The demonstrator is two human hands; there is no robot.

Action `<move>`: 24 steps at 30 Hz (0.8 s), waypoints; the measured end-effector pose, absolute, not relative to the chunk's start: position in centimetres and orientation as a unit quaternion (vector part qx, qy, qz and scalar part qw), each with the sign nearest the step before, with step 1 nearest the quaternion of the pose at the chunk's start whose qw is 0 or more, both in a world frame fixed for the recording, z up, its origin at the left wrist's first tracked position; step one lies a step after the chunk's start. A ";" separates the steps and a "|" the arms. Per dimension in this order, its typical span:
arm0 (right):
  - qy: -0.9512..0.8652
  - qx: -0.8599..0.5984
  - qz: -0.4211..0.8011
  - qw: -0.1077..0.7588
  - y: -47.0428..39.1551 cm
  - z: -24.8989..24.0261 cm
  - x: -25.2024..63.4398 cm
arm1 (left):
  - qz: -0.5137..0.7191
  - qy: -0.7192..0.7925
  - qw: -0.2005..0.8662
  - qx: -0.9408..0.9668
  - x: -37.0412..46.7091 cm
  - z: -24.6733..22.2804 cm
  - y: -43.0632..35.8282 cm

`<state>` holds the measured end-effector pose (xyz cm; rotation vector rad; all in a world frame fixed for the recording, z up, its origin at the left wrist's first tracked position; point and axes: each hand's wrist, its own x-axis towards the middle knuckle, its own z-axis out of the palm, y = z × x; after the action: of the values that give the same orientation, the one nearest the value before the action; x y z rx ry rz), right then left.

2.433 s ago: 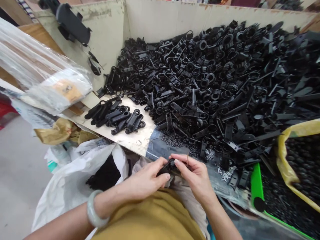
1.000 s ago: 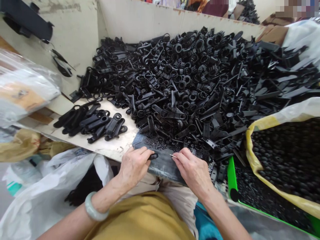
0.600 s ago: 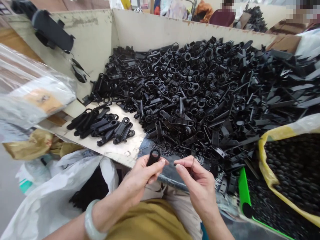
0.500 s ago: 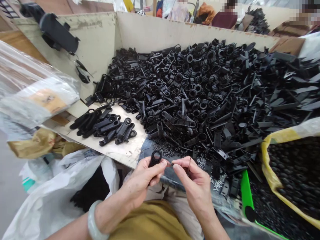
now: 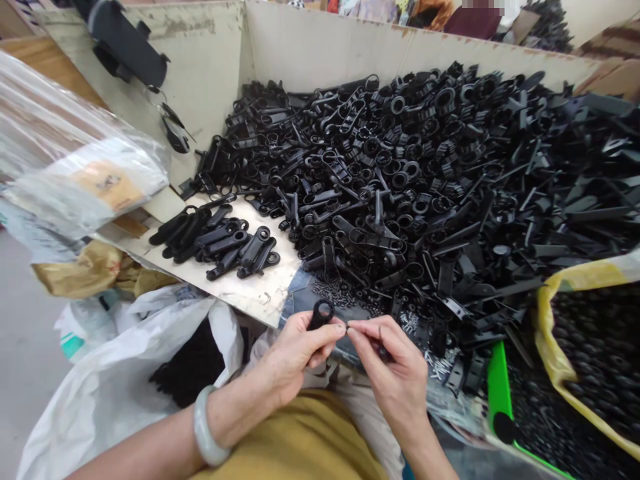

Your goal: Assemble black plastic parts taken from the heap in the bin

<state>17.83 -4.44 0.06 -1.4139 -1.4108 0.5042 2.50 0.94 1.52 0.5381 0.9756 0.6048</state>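
Observation:
My left hand (image 5: 300, 350) is closed around a black plastic part (image 5: 323, 311) whose ringed end sticks up above the fingers. Thumb and fingertips of my right hand (image 5: 393, 353) are pinched at a tiny dark piece (image 5: 349, 327), right beside my left thumb tip. Another dark item lies partly hidden under the curled fingers of my right hand. Both hands are over the near edge of the work surface, close to small loose screws (image 5: 410, 321).
A large heap of black parts (image 5: 380, 167) fills the walled bin. Several black handles (image 5: 225, 243) lie at left. A white bag (image 5: 100, 400) hangs front left; a green strip (image 5: 499, 387) and yellow-rimmed bag (image 5: 555, 353) stand at right.
My hands have come together, so the right fingertips now meet the left thumb tip. The whole view has shifted, with the bin sitting slightly further right and its far wall higher.

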 end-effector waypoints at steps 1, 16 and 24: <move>-0.609 -0.578 0.193 0.508 -4.6 0.0 18.1 | 0.274 0.459 0.818 0.211 2.6 1.4 0.8; -0.678 -0.566 0.130 0.451 -6.0 -1.5 19.6 | 0.190 0.437 0.877 0.069 3.4 0.6 -0.1; -0.601 -0.605 0.169 0.493 -5.7 -1.0 19.6 | 0.172 0.398 0.881 0.187 2.1 2.0 -0.1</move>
<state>19.61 -5.73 -0.98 -1.4683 -1.4580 0.4102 2.13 -0.10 1.98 0.3895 0.8297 0.3589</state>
